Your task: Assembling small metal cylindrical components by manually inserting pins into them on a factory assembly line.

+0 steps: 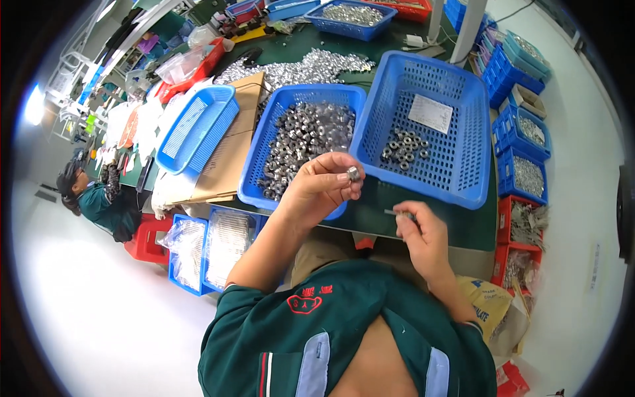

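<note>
My left hand (317, 188) is raised in front of the baskets, its thumb and fingers closed on a small shiny metal collar (353, 174). Lower and to the right, my right hand (424, 239) grips a thin grey rod-like tool (391, 212), whose tip points left towards the collar without touching it. Most of that tool is hidden in my fingers. Behind my left hand, a blue basket (254, 175) is heaped with similar metal collars (297, 135). To its right, a larger blue basket (476, 139) holds a small group of collars (405, 147) and a white paper slip (430, 114).
A pale-blue basket (228, 109) rests on cardboard (225, 169) at the left. Beyond the baskets, many shiny metal pieces (307, 66) spread over the green table. Stacked bins (522, 142) line the right side. Another person (99, 198) sits at the far left.
</note>
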`<state>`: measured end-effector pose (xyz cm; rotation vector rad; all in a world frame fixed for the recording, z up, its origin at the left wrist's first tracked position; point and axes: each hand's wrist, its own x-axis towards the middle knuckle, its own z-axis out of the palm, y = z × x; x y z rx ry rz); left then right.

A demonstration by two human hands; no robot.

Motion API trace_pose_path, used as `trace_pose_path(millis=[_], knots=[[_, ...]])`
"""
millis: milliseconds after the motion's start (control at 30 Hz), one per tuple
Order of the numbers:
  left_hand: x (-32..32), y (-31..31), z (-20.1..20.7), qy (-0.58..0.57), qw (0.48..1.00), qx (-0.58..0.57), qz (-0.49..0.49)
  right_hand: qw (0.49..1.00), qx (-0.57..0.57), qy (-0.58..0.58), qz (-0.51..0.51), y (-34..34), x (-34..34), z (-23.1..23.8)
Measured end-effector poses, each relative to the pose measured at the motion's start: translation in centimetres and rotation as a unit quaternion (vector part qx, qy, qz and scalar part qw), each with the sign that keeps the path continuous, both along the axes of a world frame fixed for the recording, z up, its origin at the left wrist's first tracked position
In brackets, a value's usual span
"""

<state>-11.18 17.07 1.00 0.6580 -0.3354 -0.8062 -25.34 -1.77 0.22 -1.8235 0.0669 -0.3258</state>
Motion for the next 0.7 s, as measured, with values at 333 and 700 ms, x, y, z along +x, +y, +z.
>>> trace_pose_path(millis=[333, 700], knots=[[-3.6, -0.4, -0.6, 0.121, 0.992, 0.003, -0.032, 0.972, -0.165, -0.167, -0.023, 0.7, 1.6, 3.0], [-5.0, -1.0, -1.3, 0.069, 0.994, 0.045, 0.072, 0.915, -0.297, -0.269, -0.056, 1.7, 2.1, 2.2]])
